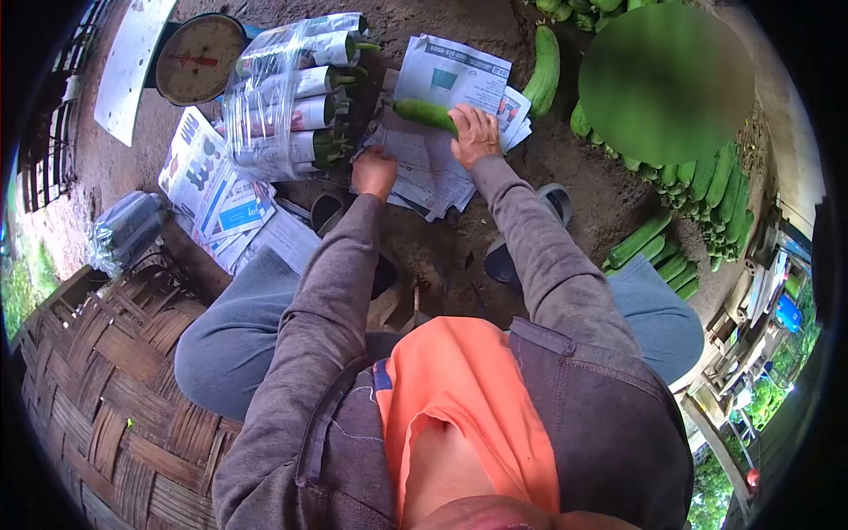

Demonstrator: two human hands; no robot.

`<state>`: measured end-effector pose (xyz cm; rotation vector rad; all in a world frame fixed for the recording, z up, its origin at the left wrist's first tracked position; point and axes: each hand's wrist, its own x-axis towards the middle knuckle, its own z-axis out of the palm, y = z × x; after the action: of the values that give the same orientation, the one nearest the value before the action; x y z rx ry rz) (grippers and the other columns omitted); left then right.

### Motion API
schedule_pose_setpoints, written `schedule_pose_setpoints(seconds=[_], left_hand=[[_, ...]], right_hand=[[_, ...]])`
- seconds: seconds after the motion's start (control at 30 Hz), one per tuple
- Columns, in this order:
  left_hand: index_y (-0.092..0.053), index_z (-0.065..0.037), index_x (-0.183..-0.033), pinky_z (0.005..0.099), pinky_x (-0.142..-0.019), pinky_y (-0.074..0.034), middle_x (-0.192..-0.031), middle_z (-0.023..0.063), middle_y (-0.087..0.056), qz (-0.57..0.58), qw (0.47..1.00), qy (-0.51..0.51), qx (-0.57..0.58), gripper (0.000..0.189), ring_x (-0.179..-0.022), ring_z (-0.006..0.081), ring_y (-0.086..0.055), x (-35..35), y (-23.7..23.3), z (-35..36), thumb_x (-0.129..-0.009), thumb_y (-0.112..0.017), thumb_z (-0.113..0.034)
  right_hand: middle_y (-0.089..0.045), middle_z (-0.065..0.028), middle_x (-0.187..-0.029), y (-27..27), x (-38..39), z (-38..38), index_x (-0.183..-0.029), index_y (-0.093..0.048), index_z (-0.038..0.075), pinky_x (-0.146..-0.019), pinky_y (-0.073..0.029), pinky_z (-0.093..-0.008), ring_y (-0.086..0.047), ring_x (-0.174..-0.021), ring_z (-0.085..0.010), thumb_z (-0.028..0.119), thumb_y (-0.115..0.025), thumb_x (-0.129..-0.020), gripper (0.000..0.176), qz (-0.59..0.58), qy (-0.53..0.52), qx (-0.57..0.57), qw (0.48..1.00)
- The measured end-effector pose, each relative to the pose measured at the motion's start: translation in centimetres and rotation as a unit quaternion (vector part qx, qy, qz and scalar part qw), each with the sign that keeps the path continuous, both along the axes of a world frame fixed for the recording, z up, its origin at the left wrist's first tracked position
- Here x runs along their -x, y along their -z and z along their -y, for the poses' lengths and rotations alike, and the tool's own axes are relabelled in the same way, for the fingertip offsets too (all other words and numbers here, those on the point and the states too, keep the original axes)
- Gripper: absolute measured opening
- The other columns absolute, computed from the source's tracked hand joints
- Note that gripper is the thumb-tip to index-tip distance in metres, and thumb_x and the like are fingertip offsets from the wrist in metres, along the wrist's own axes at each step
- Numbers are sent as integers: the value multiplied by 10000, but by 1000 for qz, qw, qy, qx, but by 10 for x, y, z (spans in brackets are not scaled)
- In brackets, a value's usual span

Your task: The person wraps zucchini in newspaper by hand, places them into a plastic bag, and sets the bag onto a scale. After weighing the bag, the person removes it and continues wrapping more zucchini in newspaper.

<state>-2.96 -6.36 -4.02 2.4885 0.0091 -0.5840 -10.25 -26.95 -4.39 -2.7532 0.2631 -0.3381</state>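
A long green gourd [426,114] lies crosswise on a stack of newspaper sheets [452,75] on the ground in front of me. My right hand [475,135] is closed over the gourd's right end, fingers curled across it. At the lower left edge of the sheets, my left hand [375,172] is closed, and I cannot make out what its fingers hold. Just left of it is a bundle of paper-wrapped gourds [284,97] bound in clear plastic, stem ends facing my hands. A single larger gourd [542,72] rests to the right of the sheets.
Many gourds [729,190] are piled on the right, partly behind a blurred round patch. A smaller group [649,243] lies by my right knee. A dial scale [201,60], more newspapers [221,203], a plastic roll [128,230] and a woven bamboo surface [132,397] are on the left.
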Motion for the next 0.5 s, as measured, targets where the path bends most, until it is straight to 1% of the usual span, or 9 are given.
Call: schedule_pose_setpoints(seconds=[0.03, 0.13, 0.23, 0.27, 0.3, 0.37, 0.4, 0.43, 0.5], left_hand=[[-691, -61, -932, 367, -775, -497, -924, 155, -669, -2, 1000, -8, 2, 315, -901, 297, -642, -1, 2, 0, -706, -621, -270], [-691, -68, -924, 352, -765, -497, -903, 145, -675, -47, 999, -18, 17, 322, -865, 281, -652, -4, 5, 2, -700, -645, -295], [-674, -19, -849, 321, -709, -498, -780, 123, -674, -59, 998, -22, 20, 316, -777, 244, -652, -1, -1, 7, -715, -666, -304], [-654, -16, -821, 311, -676, -492, -751, 105, -654, -36, 996, -59, 65, 297, -731, 226, -632, 2, 28, 5, -725, -668, -297], [-633, -14, -793, 301, -642, -487, -721, 86, -634, -13, 989, -95, 110, 284, -686, 207, -612, 5, 84, -1, -735, -670, -289], [-593, -28, -757, 283, -580, -468, -688, 50, -590, -89, 962, -156, 206, 252, -615, 169, -563, 4, 88, 1, -756, -666, -268], [-573, -44, -750, 275, -550, -454, -684, 33, -566, -188, 932, -178, 254, 228, -589, 150, -536, 1, 36, 8, -768, -660, -254], [-553, -60, -742, 266, -521, -441, -679, 16, -541, -285, 889, -198, 299, 210, -564, 131, -508, -1, 4, 12, -779, -654, -241], [-538, -88, -740, 268, -491, -421, -676, 6, -520, -321, 856, -247, 321, 173, -540, 121, -477, -8, 2, 18, -791, -632, -223]], right_hand=[[-496, -24, -1140, 2, 2, 2, -1083, -509, 209, -879, -363, -446, -481, -1065, -260, 35, -561, -722, 405, 24, -29, -25, 999], [-504, -21, -1168, 7, 4, 6, -1077, -524, 208, -895, -372, -442, -490, -1087, -263, 42, -551, -733, 383, -2, -58, -6, 998], [-513, -19, -1160, 7, 5, 6, -1061, -541, 206, -893, -385, -432, -499, -1080, -264, 62, -565, -739, 354, -16, -48, -15, 999], [-507, -16, -1178, 6, 5, 6, -1062, -544, 207, -899, -384, -427, -489, -1098, -263, 78, -583, -737, 352, -28, -48, -18, 998], [-501, -14, -1196, 6, 5, 6, -1063, -546, 208, -906, -384, -421, -480, -1115, -262, 93, -601, -735, 352, -40, -48, -22, 998], [-481, -16, -1240, 5, 6, 8, -1062, -558, 207, -930, -372, -418, -448, -1161, -263, 141, -632, -735, 343, -41, -55, -27, 997], [-468, -20, -1266, 5, 7, 9, -1061, -567, 206, -948, -362, -422, -426, -1189, -265, 172, -645, -736, 336, -31, -63, -29, 997], [-455, -23, -1292, 4, 8, 9, -1059, -576, 205, -966, -352, -426, -404, -1217, -266, 204, -658, -737, 332, -20, -71, -32, 997], [-430, -32, -1325, -18, 11, 3, -1009, -612, 193, -998, -322, -442, -357, -1258, -270, 252, -671, -730, 291, -19, -90, -65, 994]])
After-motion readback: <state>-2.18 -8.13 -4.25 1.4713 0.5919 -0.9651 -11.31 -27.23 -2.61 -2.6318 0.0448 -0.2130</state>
